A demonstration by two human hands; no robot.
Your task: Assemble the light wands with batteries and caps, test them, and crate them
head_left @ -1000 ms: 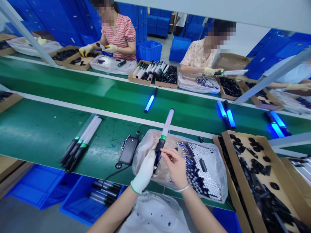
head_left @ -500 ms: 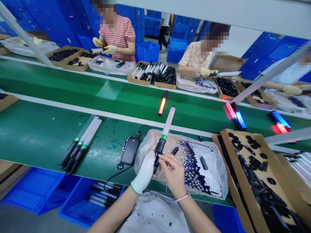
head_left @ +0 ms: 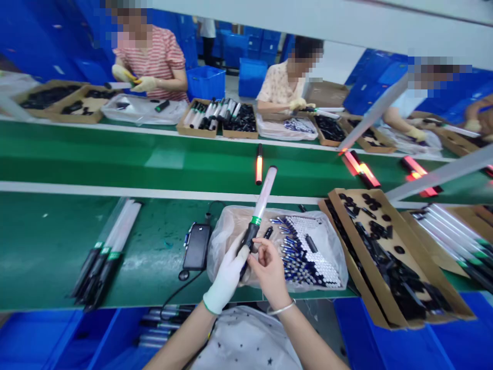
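Observation:
My left hand (head_left: 227, 275), in a white glove, is wrapped round the black handle of a light stick (head_left: 262, 201) with a clear tube and a green band. The stick leans up and to the right. My bare right hand (head_left: 270, 270) is closed at the handle's right side, thumb and fingertips bent against it; whether they pinch something small cannot be made out. Beneath and beside the hands lies a plastic-lined tray (head_left: 339, 241) of blue and silver batteries, with a black piece (head_left: 311, 243) on top.
Several light sticks (head_left: 110, 252) lie at left, near a black power bank (head_left: 196, 246) with a cable. Cardboard boxes (head_left: 414, 246) of black parts stand at right. Lit red sticks lie on the green belt (head_left: 215, 164). Co-workers sit across it; blue bins are below.
The view has turned to the right, so most things appear further left. Across the belt, the blue lights at right now show red. My hands remain at the stick's handle.

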